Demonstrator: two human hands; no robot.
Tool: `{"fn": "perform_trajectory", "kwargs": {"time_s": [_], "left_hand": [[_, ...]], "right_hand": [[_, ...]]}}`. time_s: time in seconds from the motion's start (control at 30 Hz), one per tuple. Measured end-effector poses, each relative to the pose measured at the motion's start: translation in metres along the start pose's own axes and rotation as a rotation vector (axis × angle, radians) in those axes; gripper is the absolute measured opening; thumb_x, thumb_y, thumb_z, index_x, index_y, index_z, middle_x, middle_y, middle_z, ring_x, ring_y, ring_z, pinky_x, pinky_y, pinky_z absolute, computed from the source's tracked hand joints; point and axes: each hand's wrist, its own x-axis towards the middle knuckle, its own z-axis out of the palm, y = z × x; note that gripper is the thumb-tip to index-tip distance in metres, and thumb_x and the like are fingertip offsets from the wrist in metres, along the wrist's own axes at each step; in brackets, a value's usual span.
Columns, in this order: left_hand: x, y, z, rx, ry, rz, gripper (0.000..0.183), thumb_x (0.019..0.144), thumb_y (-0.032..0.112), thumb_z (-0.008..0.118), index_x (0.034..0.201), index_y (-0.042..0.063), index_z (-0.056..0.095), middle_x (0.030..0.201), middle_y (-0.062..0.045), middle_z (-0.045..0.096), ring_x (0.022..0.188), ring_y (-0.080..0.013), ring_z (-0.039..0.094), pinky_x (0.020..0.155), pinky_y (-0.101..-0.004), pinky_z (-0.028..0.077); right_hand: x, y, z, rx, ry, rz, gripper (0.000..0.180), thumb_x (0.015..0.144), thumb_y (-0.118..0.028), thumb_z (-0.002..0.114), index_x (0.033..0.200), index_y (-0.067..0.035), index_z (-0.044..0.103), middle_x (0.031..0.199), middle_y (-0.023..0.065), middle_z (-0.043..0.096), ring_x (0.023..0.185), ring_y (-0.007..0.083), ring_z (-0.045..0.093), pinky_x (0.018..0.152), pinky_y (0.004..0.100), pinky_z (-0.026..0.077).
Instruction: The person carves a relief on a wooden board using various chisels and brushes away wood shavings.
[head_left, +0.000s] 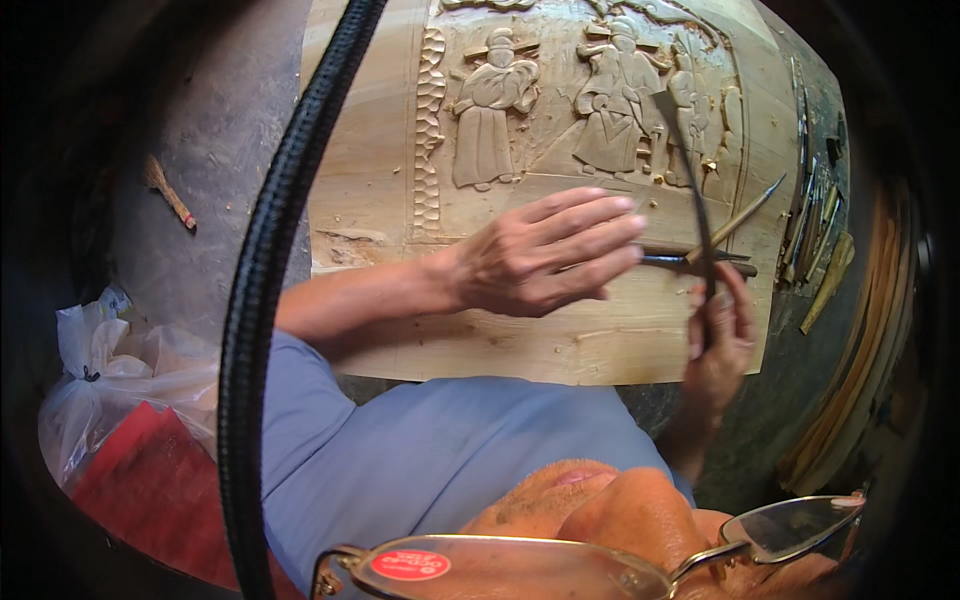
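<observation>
A pale wooden relief panel (555, 161) carved with robed figures lies before me. My left hand (551, 251) is over its lower middle, fingers extended, holding nothing. My right hand (720, 322), near the panel's lower right, grips a long, thin dark metal tool (699, 195) with a flared end, probably a carving chisel. The tool points up across the panel; whether its end touches the wood I cannot tell. Behind its lower part lie a pale-handled carving tool (739, 216) and dark-handled tools (667, 261) on the wood.
Several carving tools (810, 225) lie right of the panel, beside a wooden mallet or handle (829, 281). Long wood strips (855, 360) stand further right. A worn brush (171, 193) lies at left, above a clear plastic bag (97, 382) and red material (157, 487). A black braided cable (277, 195) crosses the view.
</observation>
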Motion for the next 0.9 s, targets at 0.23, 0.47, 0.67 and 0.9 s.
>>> {"fn": "perform_trajectory", "kwargs": {"time_s": [0.23, 0.47, 0.67, 0.9], "left_hand": [[0.012, -0.021, 0.029, -0.022, -0.096, 0.035, 0.038, 0.097, 0.044, 0.075, 0.108, 0.007, 0.075, 0.113, -0.012, 0.075, 0.107, -0.0287, 0.074, 0.093, -0.0424, 0.062], [0.003, -0.033, 0.062, -0.046, -0.061, -0.134, 0.050, 0.099, 0.052, 0.073, 0.074, 0.012, 0.056, 0.068, -0.002, 0.052, 0.062, -0.0201, 0.060, 0.051, -0.0376, 0.048], [0.026, -0.042, 0.064, -0.036, -0.040, -0.187, 0.057, 0.103, 0.067, 0.063, 0.088, 0.012, 0.063, 0.080, -0.005, 0.057, 0.067, -0.0232, 0.064, 0.057, -0.0398, 0.052], [0.040, -0.054, 0.081, 0.111, 0.081, -0.191, 0.055, 0.097, 0.069, 0.068, 0.103, 0.014, 0.072, 0.080, -0.003, 0.058, 0.069, -0.0218, 0.065, 0.059, -0.0375, 0.052]], "right_hand": [[-0.057, 0.030, 0.058, 0.349, -0.017, 0.450, 0.039, 0.114, -0.014, 0.065, 0.148, 0.004, 0.064, 0.118, 0.0226, 0.077, 0.058, 0.0049, 0.053, 0.046, 0.0161, 0.037], [-0.019, 0.027, 0.025, -0.306, -0.252, 0.081, 0.046, 0.102, 0.006, 0.069, 0.149, 0.003, 0.067, 0.117, 0.0156, 0.079, 0.079, 0.0089, 0.067, 0.059, 0.0205, 0.050], [0.064, -0.003, -0.005, -0.540, -0.380, -0.109, 0.041, 0.099, 0.009, 0.075, 0.138, -0.003, 0.078, 0.089, 0.0017, 0.075, 0.065, 0.0041, 0.057, 0.056, 0.0214, 0.045], [0.110, -0.030, -0.003, -0.571, -0.471, -0.191, 0.033, 0.100, 0.005, 0.076, 0.133, 0.000, 0.080, 0.093, 0.0037, 0.078, 0.067, 0.0041, 0.059, 0.055, 0.0206, 0.044]]}}
